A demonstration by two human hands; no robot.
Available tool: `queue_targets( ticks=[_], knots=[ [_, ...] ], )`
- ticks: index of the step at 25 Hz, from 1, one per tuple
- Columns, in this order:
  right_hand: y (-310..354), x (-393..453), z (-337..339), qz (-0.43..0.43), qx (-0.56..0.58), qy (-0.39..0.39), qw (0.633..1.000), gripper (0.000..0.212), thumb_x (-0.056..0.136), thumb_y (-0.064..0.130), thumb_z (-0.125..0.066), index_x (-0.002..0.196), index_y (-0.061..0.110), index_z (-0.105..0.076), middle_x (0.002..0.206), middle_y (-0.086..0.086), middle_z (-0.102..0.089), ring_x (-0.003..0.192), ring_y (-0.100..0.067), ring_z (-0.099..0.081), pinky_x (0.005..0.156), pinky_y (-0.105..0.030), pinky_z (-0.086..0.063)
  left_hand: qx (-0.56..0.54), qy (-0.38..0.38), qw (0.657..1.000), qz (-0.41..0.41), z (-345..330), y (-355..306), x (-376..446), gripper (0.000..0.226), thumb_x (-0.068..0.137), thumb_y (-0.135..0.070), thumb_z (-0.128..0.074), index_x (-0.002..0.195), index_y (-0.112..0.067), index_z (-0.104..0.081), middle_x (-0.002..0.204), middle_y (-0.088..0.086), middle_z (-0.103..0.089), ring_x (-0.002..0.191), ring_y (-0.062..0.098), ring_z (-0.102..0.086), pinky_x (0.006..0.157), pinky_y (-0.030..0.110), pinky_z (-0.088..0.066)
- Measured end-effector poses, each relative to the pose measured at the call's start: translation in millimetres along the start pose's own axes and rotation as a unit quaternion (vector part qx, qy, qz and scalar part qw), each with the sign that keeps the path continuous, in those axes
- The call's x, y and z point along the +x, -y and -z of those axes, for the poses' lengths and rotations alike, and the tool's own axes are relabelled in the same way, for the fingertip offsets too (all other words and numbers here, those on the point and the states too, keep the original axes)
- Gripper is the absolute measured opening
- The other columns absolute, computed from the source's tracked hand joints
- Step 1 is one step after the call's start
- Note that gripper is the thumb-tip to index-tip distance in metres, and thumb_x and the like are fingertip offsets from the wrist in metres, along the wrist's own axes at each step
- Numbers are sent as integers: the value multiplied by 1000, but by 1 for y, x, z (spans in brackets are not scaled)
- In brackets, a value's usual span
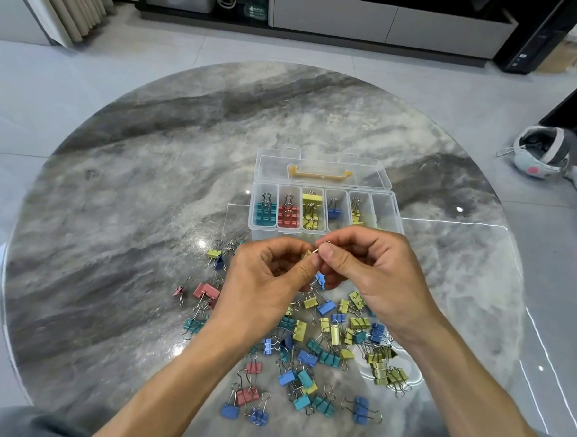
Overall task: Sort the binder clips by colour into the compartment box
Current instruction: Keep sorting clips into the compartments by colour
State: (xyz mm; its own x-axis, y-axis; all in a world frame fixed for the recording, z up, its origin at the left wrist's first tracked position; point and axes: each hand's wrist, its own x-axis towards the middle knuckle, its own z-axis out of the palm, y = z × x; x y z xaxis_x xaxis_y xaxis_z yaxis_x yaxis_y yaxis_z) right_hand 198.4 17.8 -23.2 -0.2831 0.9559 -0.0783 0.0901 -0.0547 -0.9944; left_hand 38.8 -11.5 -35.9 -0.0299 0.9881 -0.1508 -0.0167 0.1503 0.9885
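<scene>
A clear compartment box is set open on the tabletop, at 12 o'clock from the loose binder clips. Teal, red, yellow, blue and yellow clips are held in its compartments, left to right. One yellow clip is pinched between both hands.

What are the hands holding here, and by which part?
A yellow binder clip: left hand grips its body, right hand pinches its wire handle.

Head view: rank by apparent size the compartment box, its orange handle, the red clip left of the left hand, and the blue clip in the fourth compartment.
1. compartment box
2. orange handle
3. red clip
4. blue clip

The red clip lies nearer the camera, so its lead over the blue clip is unsure.
</scene>
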Motion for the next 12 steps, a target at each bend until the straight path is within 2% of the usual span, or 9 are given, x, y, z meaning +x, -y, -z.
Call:
queue_targets(
  ticks=[2,3,5,7,9,12],
  knots=[
    [0,1,4,-1,-4,-29,1000,6,86,7,-70,90,9,-75,75,-8,-73,67,-18,-68,62,-28,-57,-6,5,1000,13,-2,-1,-1,11,84,-15,-73,95,-17,-75,84,4,-77,72,15,-70,68,25,-58],
    [-1,4,10,-3,2,-71,997,8,88,7,-69,91,10,-75,76,-7,-74,68,-18,-68,63,-28,-58,-12,-2,1000,23,-2,-1,-2,12,86,-13,-72,97,-18,-75,86,3,-77,76,16,-71,69,25,-58],
    [-9,14,28,16,-35,-205,978,11,92,8,-65,94,13,-75,77,-4,-74,69,-16,-69,63,-27,-57,-21,-22,999,45,0,-3,-1,13,90,-13,-68,100,-19,-74,90,1,-77,81,15,-72,70,23,-58],
    [-20,28,49,45,-133,-313,939,12,95,13,-65,96,17,-75,76,4,-73,68,-9,-68,62,-25,-55,-30,-48,997,60,3,-4,1,12,93,-15,-64,99,-20,-73,90,-1,-77,82,13,-71,69,21,-56],
    [-31,40,64,35,-230,-339,911,10,92,20,-68,95,19,-78,79,6,-73,70,-7,-66,66,-26,-53,-35,-70,994,71,6,-6,2,12,94,-16,-63,97,-21,-74,90,-2,-76,83,14,-71,69,22,-54],
    [-45,47,68,-4,-303,-316,899,14,88,29,-72,94,18,-78,86,6,-73,78,-9,-64,72,-24,-45,-29,-86,992,83,7,-6,3,13,95,-16,-63,94,-21,-74,90,-3,-76,83,14,-69,68,23,-53]
  ],
)
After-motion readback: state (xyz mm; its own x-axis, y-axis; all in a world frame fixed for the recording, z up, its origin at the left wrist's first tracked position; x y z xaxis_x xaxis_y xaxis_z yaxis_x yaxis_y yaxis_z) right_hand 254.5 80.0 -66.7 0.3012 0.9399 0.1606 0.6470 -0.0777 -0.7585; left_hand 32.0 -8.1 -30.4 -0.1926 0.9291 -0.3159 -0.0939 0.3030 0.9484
